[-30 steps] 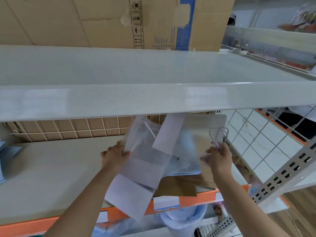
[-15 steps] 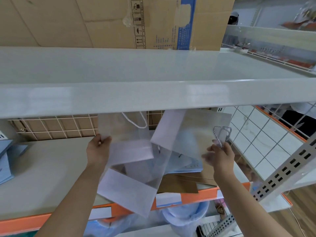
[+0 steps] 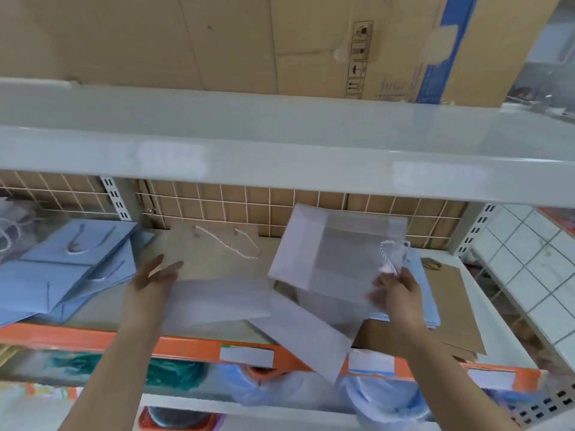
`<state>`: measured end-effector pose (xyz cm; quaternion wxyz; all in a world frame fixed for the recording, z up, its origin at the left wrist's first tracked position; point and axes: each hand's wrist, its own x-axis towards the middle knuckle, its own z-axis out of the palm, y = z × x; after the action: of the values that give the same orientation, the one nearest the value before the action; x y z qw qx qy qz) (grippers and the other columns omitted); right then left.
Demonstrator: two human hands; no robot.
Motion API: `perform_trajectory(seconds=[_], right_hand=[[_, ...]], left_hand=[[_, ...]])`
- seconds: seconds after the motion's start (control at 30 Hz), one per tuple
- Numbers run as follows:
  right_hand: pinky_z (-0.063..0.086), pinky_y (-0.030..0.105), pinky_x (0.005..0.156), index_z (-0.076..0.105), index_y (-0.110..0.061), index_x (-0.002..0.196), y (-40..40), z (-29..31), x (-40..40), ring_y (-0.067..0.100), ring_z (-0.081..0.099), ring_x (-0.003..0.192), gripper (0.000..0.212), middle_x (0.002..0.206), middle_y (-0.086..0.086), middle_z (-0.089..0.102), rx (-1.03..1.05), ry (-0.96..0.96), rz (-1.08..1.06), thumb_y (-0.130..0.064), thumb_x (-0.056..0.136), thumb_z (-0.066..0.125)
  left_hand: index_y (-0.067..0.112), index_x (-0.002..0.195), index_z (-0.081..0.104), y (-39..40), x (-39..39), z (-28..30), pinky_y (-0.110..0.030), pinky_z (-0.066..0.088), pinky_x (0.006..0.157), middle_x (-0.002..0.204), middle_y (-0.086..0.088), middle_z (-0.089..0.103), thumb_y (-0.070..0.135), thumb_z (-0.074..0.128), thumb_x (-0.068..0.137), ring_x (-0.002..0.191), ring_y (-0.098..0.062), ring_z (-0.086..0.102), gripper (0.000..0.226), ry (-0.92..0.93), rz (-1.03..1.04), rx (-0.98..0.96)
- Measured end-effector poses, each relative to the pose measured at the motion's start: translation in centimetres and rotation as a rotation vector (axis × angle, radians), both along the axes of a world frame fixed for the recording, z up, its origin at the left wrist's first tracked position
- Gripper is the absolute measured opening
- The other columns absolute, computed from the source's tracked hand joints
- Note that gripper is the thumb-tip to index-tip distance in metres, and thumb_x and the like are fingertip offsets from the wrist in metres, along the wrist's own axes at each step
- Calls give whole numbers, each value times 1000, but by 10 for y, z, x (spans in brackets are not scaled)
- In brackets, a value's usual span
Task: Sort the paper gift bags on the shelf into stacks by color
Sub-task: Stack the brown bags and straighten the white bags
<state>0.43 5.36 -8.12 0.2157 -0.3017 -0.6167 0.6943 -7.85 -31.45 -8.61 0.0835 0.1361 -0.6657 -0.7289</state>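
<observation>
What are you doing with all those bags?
A person is sorting paper gift bags by color on a shelf. The left hand lays down a white bag, while the right hand holds another white bag up. Blue bags are already piled at the left.

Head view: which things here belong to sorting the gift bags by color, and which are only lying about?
Part of the job:
- left hand on a grey bag
- right hand holding a second grey bag
- blue bags
- brown bags

Only lying about:
- cardboard box on the upper shelf
- plastic-wrapped goods below
</observation>
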Motion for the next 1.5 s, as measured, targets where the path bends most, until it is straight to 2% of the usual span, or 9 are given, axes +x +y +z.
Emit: perform_trajectory(seconds=[0.17, 0.27, 0.47, 0.67, 0.97, 1.2, 1.3, 1.4, 1.5], right_hand=[[45, 18, 39, 55, -9, 90, -60, 6, -17, 9, 53, 34, 11, 73, 7, 56, -39, 25, 51, -3, 93, 46], [46, 19, 40, 54, -7, 93, -110, 8, -25, 10, 54, 34, 8, 72, 8, 56, -50, 32, 73, -4, 94, 47], [38, 14, 32, 50, -15, 81, -229, 9, -32, 10, 52, 30, 21, 70, 8, 53, -46, 67, 105, 2, 93, 46], [42, 15, 35, 55, -9, 97, -342, 6, -34, 12, 56, 33, 10, 73, 9, 55, -69, 76, 119, -2, 94, 48], [45, 24, 46, 57, -11, 85, -449, 2, -58, 19, 62, 41, 12, 74, 4, 59, -19, 15, 225, -4, 92, 50], [49, 26, 44, 58, -11, 82, -518, -3, -132, 15, 60, 40, 13, 69, 5, 59, -42, -13, 303, -7, 93, 54], [52, 29, 50, 58, -9, 93, -554, -3, -171, 13, 61, 42, 5, 73, 4, 60, -33, -15, 373, -11, 95, 53], [55, 26, 50, 56, -10, 101, -591, -2, -209, 13, 62, 42, 7, 76, 5, 59, -53, -11, 446, -12, 95, 53], [54, 24, 48, 54, -11, 108, -627, 4, -243, 13, 63, 44, 13, 81, 8, 59, -66, 2, 490, -10, 95, 53]], left_hand=[[27, 108, 70, -69, 15, 12, -27, 47, 68, 110, 4, 69, 6, 60, 88, 76, -16, 60, 32, -13, 15, 118], [36, 86, 73, -120, 26, 18, -22, 45, 57, 80, 8, 72, 7, 64, 83, 56, -10, 59, 30, 2, 75, 132], [36, 87, 70, -244, 52, 19, -24, 49, 60, 64, 8, 71, 4, 59, 87, 49, -6, 62, 34, -46, 139, 204], [33, 87, 71, -356, 61, 20, -13, 47, 48, 58, 11, 68, 1, 58, 87, 45, -1, 59, 34, -45, 167, 145], [41, 93, 70, -466, 62, 13, -42, 44, 87, 106, 4, 61, 11, 62, 84, 96, -21, 56, 33, -54, 205, 80], [38, 91, 69, -535, 30, 10, -40, 48, 74, 91, 20, 64, 11, 61, 85, 83, -8, 62, 29, -47, 351, 123], [38, 95, 69, -571, 12, 6, -56, 52, 78, 116, 5, 60, 14, 64, 80, 92, -23, 60, 29, -52, 394, 189], [33, 93, 67, -603, -4, 4, -39, 53, 67, 115, -3, 60, 12, 61, 81, 80, -20, 60, 25, -21, 454, 206], [35, 98, 67, -630, -19, -2, -61, 50, 81, 118, -8, 62, 16, 63, 76, 94, -29, 60, 29, -13, 478, 243]])
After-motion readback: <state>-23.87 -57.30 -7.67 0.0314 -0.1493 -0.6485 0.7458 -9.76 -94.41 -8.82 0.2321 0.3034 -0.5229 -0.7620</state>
